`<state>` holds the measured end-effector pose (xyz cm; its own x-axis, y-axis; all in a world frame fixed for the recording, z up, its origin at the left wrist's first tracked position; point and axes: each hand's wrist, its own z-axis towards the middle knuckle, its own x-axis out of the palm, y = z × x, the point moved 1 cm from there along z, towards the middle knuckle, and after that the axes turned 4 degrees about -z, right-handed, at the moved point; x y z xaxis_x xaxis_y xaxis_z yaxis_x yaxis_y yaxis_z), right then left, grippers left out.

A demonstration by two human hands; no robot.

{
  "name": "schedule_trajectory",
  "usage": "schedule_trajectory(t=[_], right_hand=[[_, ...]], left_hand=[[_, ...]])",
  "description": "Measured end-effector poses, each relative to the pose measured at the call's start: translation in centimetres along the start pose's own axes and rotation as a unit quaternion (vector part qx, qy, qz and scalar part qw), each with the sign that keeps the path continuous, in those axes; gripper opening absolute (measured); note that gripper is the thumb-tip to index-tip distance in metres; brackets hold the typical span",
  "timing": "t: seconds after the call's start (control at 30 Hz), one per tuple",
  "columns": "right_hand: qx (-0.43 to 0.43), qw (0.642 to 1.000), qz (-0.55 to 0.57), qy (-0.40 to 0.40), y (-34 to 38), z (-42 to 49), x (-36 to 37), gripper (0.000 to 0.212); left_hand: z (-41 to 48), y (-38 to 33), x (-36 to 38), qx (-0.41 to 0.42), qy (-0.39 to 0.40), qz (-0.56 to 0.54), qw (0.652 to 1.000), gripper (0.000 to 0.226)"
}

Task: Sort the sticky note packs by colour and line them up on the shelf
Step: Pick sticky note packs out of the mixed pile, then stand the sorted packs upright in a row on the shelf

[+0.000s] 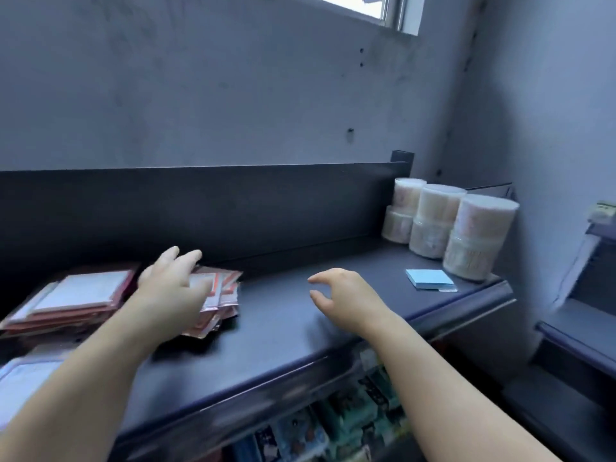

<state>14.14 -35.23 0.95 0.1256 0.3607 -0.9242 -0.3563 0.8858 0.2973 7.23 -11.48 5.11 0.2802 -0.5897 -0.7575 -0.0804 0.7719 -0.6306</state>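
Judging from how things lie, I am near the start: only one blue pack (430, 279) sits flat by itself on the shelf (300, 331), and no row has formed yet.

Farthest left of the blue pack, a flat stack of red-edged packs (76, 295) lies against the shelf's back panel, with some pale packs (20, 381) below it at the frame's edge. Closer to the blue pack, but still well left of it, is a looser heap of red packs (221, 295). My left hand (173, 281) reaches over that heap with its fingers (186, 258) nearly straight. The blur hides whether they touch it, and I see nothing pinched.

Between the heap and the blue pack my right hand (346, 298) hovers above bare shelf, fingers loosely curled, holding nothing.

Just right of and behind the blue pack stand three clear tubs (476, 238) of pale sticks.

The reds look unsorted and unaligned, so most of the work remains.

The shelf is dark and smooth with a raised back. Behind it is a grey, marked wall (200, 95), with a window (383, 8) high above.
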Motion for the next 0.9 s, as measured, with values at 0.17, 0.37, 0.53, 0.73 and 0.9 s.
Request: schedule_trajectory(t=[0.17, 0.37, 0.53, 0.73, 0.9], right_hand=[[0.037, 0.999, -0.011, 0.010, -8.5, 0.3, -1.5, 0.038], [0.084, 0.995, -0.061, 0.012, -16.6, 0.9, -3.2, 0.046], [0.130, 0.984, -0.097, 0.075, -20.2, 1.6, -3.5, 0.068], [0.064, 0.995, -0.041, 0.058, -19.1, 3.1, -3.3, 0.049], [-0.022, 0.993, -0.047, 0.103, -14.5, 4.0, -2.1, 0.047]], left_hand=[[0.3, -7.1, 7.6, 0.033, 0.042, 0.027, 0.998, 0.055], [0.5, -13.9, 15.0, 0.037, 0.091, 0.024, 0.995, 0.054], [0.7, -16.6, 19.3, 0.025, 0.119, 0.043, 0.992, 0.056], [-0.1, -16.1, 20.2, -0.005, 0.119, 0.025, 0.993, 0.057], [-2.1, -13.8, 17.7, -0.055, 0.084, -0.028, 0.995, 0.055]])
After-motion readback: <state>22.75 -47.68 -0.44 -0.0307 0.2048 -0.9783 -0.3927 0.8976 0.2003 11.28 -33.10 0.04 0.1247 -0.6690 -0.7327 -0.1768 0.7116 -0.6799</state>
